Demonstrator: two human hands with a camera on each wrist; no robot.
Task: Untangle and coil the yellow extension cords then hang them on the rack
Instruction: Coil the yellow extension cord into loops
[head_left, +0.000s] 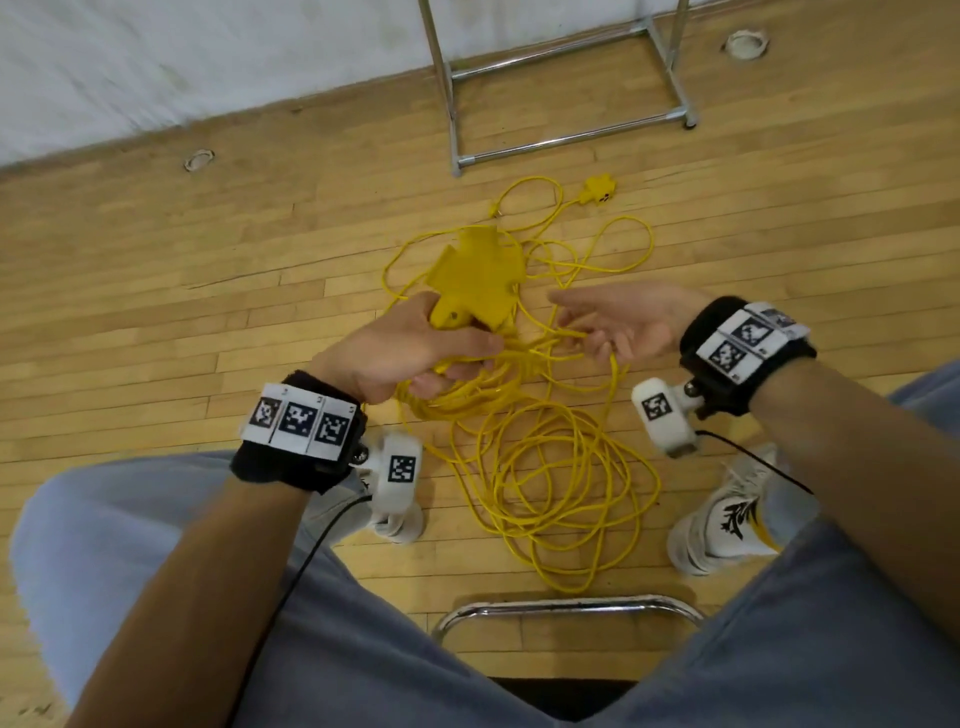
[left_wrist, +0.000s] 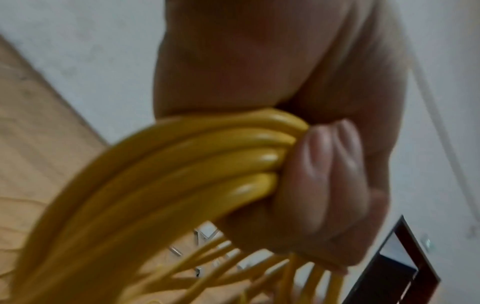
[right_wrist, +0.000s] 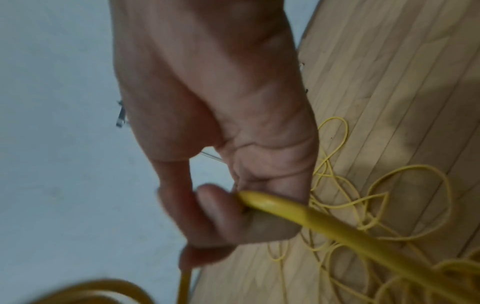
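In the head view, mid-frame, the left hand (head_left: 410, 348) grips several gathered turns of thin yellow plastic-sheathed extension cord (head_left: 550, 478) with its broad yellow multi-outlet block (head_left: 475, 280), the remainder tangled loose on the floor below the chrome tube rack (head_left: 566, 78) at upper right. In the left wrist view its fingers (left_wrist: 324, 185) curl tightly round about four limp, springy strands, best gripped as one bundle. In the blurred right wrist view, the right hand (right_wrist: 221, 164) seems to hook one strand (right_wrist: 298, 214) loosely under curled fingers.
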